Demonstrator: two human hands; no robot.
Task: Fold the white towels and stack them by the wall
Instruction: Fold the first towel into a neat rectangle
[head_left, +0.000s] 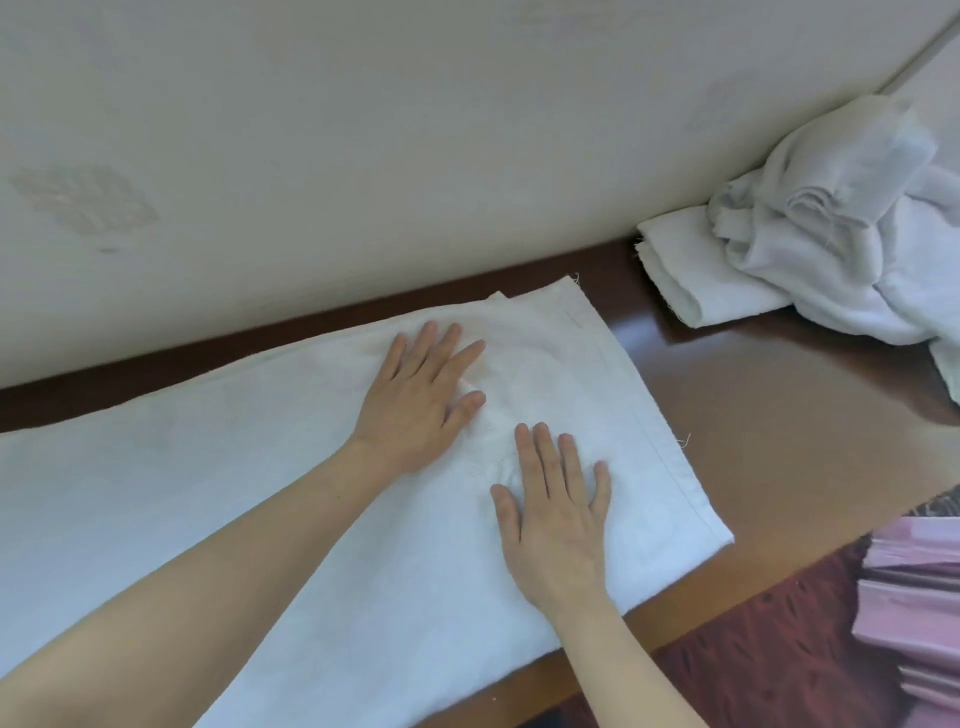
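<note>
A long white towel (218, 493) lies flat on the dark wooden table (769, 415), running from the left edge of view to a hemmed end at the right. My left hand (421, 400) presses flat on it with straight, spread fingers, near the wall side. My right hand (558, 514) lies flat on the towel just below and to the right, fingers straight. Neither hand grips the cloth. A heap of crumpled white towels (831, 228) sits at the far right against the wall.
The cream wall (363, 156) runs along the table's far edge, close behind the towel. Bare table surface shows between the flat towel and the heap. A pink pleated fabric (914, 613) and a dark red patterned floor (769, 670) lie at the lower right.
</note>
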